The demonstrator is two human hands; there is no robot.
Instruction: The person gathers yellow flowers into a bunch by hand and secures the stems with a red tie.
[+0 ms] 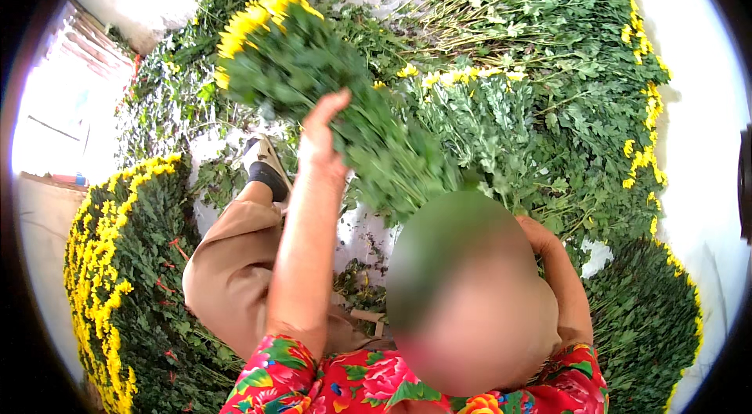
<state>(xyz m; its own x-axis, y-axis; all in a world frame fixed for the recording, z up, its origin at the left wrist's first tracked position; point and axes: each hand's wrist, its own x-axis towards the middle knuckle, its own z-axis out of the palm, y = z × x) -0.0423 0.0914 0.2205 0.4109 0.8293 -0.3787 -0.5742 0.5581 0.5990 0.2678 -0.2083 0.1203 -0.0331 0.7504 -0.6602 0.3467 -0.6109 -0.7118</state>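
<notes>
My left hand (pixel 322 141) grips a long bunch of yellow chrysanthemums (pixel 382 132) about its middle. The thumb lies along the near side, and the fingers are mostly hidden under the leaves. Yellow blooms (pixel 264 14) point to the upper left, while the leafy stems slant down to the right. A blurred round patch covers the lower stem ends and most of my right hand (pixel 527 230). Only the back edge of that hand shows, close to a laid row of chrysanthemums (pixel 476 114); what it holds is hidden.
Piled chrysanthemums (pixel 529 20) line the right side along a white wall (pixel 693 73). Tied bunches (pixel 153 249) with red ties stand at the left. Loose leaves and stems (pixel 170 102) litter the floor around my outstretched foot in a shoe (pixel 267 158). A bright opening (pixel 70 108) is at far left.
</notes>
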